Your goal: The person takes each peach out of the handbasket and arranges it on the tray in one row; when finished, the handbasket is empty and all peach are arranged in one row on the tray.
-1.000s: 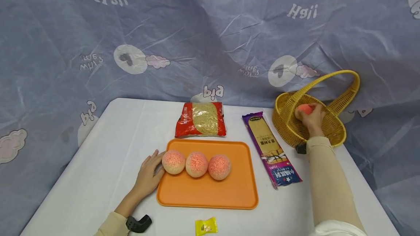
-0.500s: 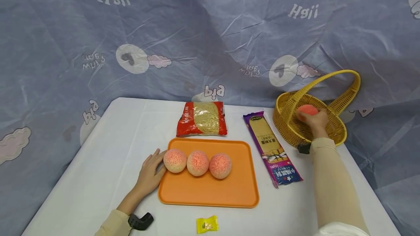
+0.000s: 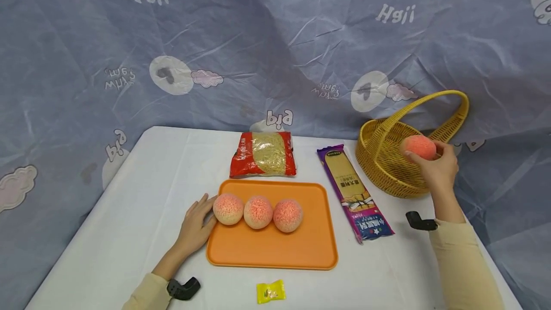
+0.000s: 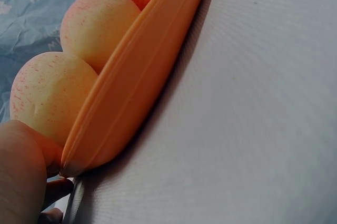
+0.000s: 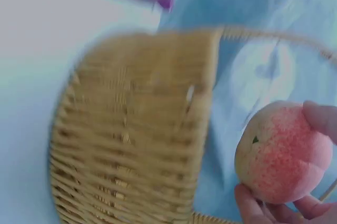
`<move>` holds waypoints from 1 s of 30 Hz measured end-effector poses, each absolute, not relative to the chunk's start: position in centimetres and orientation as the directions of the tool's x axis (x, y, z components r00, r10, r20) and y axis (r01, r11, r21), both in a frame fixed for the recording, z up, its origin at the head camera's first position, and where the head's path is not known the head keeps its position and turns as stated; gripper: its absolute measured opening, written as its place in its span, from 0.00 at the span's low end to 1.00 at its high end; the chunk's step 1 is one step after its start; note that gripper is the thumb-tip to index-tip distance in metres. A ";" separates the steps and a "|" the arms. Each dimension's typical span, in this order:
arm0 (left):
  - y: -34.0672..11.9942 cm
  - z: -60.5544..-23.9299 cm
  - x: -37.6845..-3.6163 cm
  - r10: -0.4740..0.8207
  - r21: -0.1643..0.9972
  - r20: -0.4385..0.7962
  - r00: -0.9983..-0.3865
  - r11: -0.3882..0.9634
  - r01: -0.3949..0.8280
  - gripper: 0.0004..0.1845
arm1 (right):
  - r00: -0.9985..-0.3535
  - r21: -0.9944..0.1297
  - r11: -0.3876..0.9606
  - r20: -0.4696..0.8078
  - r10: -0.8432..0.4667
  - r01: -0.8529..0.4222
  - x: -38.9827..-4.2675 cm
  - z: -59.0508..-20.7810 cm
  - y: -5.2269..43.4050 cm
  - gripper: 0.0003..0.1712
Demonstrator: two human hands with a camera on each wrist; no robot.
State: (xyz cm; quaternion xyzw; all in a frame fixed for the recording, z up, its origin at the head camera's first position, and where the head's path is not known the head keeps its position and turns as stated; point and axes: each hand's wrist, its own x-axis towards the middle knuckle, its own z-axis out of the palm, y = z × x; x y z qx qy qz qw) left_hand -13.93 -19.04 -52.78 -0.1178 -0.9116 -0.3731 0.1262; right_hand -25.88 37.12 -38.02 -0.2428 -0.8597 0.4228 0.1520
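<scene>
My right hand (image 3: 441,169) holds a pink peach (image 3: 419,147) over the near right rim of the yellow woven basket (image 3: 379,157). In the right wrist view the thumb and fingers wrap the peach (image 5: 284,153), beside the basket wall (image 5: 131,129). My left hand (image 3: 194,227) rests at the left edge of the orange tray (image 3: 275,255), fingers extended. Three peaches sit in a row on the tray: a left one (image 3: 228,209), a middle one (image 3: 258,212) and a right one (image 3: 288,215). The left fingers are close by the nearest peach (image 4: 50,95) in the left wrist view.
Behind the tray lies a red bag of pasta (image 3: 263,154). A purple pasta packet (image 3: 355,193) lies between tray and basket. A small yellow wrapped packet (image 3: 270,292) is in front of the tray. A grey-blue printed cloth (image 3: 258,61) hangs behind the white table (image 3: 172,166).
My right hand has lifted the peach out of the basket, moving right and toward me. The left hand stays at the tray's edge.
</scene>
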 end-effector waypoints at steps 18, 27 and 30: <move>-19.0 -52.7 -14.0 0.120 0.652 0.304 -0.945 0.697 0.298 0.26 | -0.965 -0.841 0.475 0.228 -0.126 -0.261 -16.3 -41.8 25.6 0.43; -19.1 -52.6 -14.0 0.119 0.654 0.302 -0.946 0.696 0.296 0.26 | -0.933 -0.846 0.446 0.149 -0.326 -0.291 -16.3 -44.1 23.1 0.45; -19.1 -52.6 -14.0 0.120 0.654 0.301 -0.946 0.696 0.296 0.26 | -0.926 -0.816 0.493 0.129 -0.354 -0.303 -16.4 -44.7 22.7 0.44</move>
